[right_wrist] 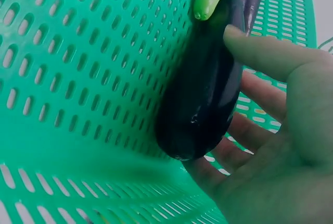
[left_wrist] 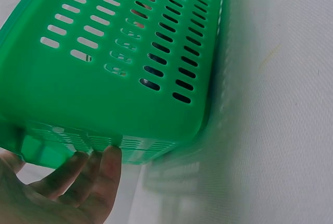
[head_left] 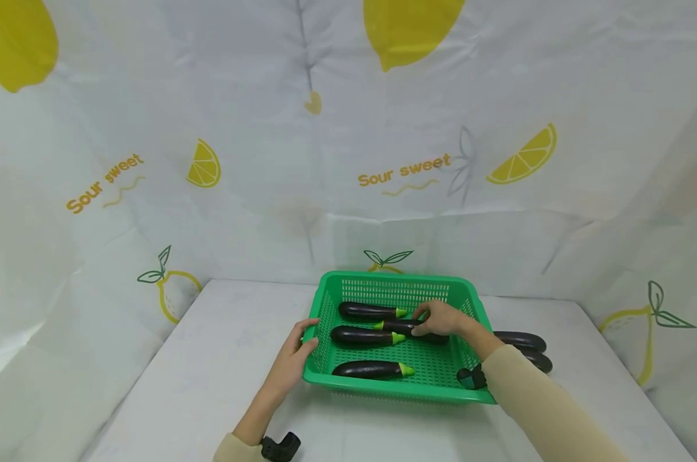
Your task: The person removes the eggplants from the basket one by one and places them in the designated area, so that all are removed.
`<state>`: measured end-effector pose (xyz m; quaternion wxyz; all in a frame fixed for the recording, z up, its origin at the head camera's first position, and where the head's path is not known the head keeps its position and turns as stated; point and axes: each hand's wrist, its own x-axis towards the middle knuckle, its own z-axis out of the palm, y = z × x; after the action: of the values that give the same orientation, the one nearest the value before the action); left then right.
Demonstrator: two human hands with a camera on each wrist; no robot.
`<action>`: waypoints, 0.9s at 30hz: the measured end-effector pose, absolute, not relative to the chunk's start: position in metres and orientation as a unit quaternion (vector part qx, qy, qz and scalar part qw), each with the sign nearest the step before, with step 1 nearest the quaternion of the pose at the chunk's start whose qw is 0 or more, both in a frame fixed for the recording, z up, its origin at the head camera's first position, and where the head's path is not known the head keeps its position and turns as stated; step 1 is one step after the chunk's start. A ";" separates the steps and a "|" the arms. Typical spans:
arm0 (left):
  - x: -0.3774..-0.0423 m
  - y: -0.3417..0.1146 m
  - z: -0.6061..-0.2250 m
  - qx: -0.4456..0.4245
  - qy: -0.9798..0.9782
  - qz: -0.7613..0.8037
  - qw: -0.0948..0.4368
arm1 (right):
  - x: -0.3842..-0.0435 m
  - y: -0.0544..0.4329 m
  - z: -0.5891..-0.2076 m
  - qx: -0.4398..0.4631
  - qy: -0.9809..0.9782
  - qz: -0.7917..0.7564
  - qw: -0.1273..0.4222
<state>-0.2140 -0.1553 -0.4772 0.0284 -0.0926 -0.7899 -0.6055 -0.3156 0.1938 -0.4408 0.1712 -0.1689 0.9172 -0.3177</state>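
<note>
A green plastic basket with slotted walls stands on the white table. My left hand holds its left rim, with fingertips against the outer wall in the left wrist view. Inside, my right hand grips a dark purple eggplant, thumb on one side and fingers around the other. Its green stem end points left in the head view. Other eggplants in the basket lie at the back, the middle left and the front, stems to the right.
Two more eggplants lie on the table, right of the basket, partly hidden by the right forearm. A white sheet with lemon prints hangs behind and at both sides of the table.
</note>
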 end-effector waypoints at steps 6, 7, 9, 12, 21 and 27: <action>-0.215 -0.155 -0.478 -0.094 -0.789 -0.606 0.029 | -0.318 0.195 -0.442 -0.166 0.911 -0.345 0.155; -0.215 -0.155 -0.478 -0.094 -0.790 -0.605 0.028 | -0.318 0.194 -0.441 -0.167 0.908 -0.354 0.151; -0.216 -0.155 -0.479 -0.095 -0.790 -0.605 0.027 | -0.317 0.194 -0.438 -0.166 0.902 -0.372 0.144; -0.216 -0.156 -0.479 -0.096 -0.791 -0.604 0.030 | -0.315 0.193 -0.433 -0.169 0.897 -0.387 0.133; -0.213 -0.154 -0.477 -0.091 -0.792 -0.603 0.029 | -0.312 0.199 -0.416 -0.175 0.891 -0.412 0.082; -0.212 -0.154 -0.475 -0.090 -0.795 -0.599 0.034 | -0.308 0.203 -0.399 -0.171 0.888 -0.423 0.066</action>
<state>-0.2125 -0.1540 -0.4752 0.0335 -0.0899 -0.7948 -0.5993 -0.3083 0.2030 -0.3991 0.0664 -0.1707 0.8875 -0.4228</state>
